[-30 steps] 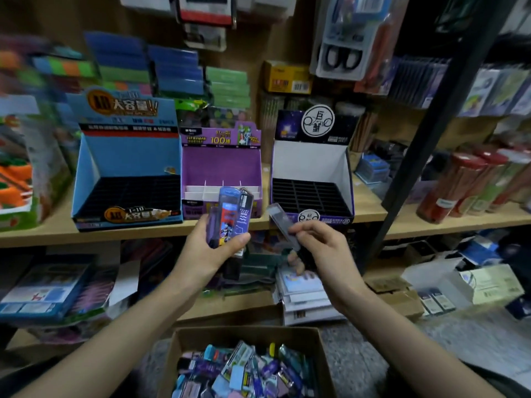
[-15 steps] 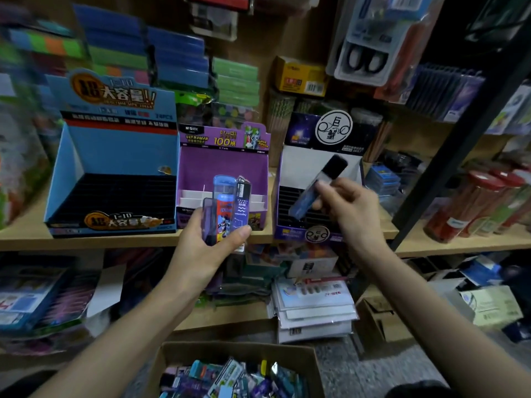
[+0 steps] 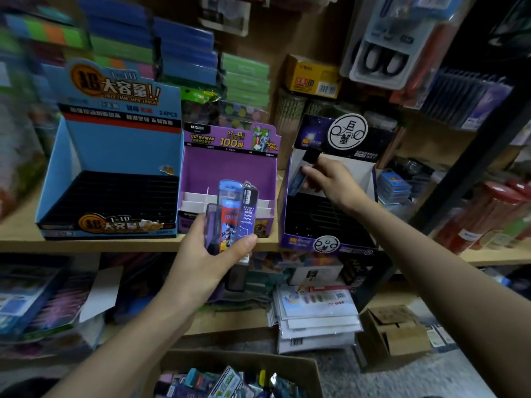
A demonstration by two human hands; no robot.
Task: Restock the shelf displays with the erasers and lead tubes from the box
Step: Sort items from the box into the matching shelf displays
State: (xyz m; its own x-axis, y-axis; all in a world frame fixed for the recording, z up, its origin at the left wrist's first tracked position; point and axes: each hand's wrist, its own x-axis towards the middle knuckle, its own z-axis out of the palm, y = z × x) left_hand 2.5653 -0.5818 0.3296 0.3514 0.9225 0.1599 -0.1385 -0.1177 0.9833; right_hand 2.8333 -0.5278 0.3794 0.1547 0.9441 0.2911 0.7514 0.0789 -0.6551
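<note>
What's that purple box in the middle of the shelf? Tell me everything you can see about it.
The purple display box looks like printed cardboard. It stands upright on the wooden shelf, between a blue display and a dark starry display. Its raised back card reads Ultraman Heroes, 0.7 mm HB, 100, beside a hero figure. Inside, the white stepped dividers show no stock. The left hand, gripping lead tubes, hides part of its front without plainly touching it.

On the shelf (image 3: 86, 244), side by side: left display (image 3: 109, 156), middle display (image 3: 230, 168), right display (image 3: 356, 173). Your left hand (image 3: 207, 262) holds lead tubes (image 3: 230, 214) before the middle display. Your right hand (image 3: 333, 182) holds a single lead tube (image 3: 297, 179) inside the right display. Cardboard box (image 3: 304, 366) below, nearest you.
</note>
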